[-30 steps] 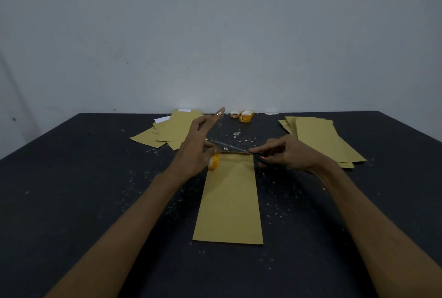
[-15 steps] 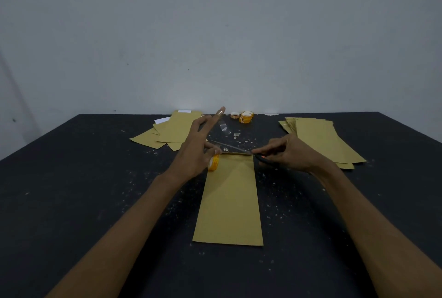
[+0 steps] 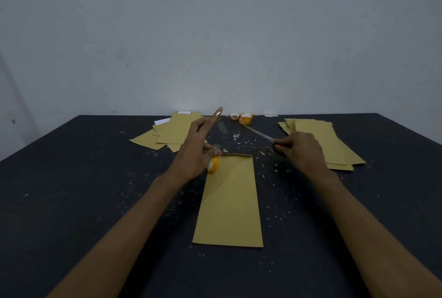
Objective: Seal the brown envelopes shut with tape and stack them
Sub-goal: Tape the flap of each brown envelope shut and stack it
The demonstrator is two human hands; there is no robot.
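Observation:
A brown envelope [image 3: 230, 202] lies lengthwise on the black table [image 3: 71, 190] in front of me, its flap end pointing away. My left hand [image 3: 193, 154] grips a small orange tape roll [image 3: 213, 165] at the envelope's far left corner, with the index finger stretched up and forward. A clear strip of tape [image 3: 222, 127] shows just beyond that finger. My right hand [image 3: 301, 151] is off to the right of the envelope's far end and holds scissors [image 3: 260, 133], whose blades point back and left.
A loose pile of brown envelopes [image 3: 172, 132] lies at the back left, and another pile [image 3: 332, 144] at the back right, just behind my right hand. Spare tape rolls [image 3: 246, 118] sit by the wall. Paper and tape scraps dot the table.
My right hand has pulled the scissors away from the envelope's far edge, moving right and back. The left hand has stayed at the corner with the tape roll.

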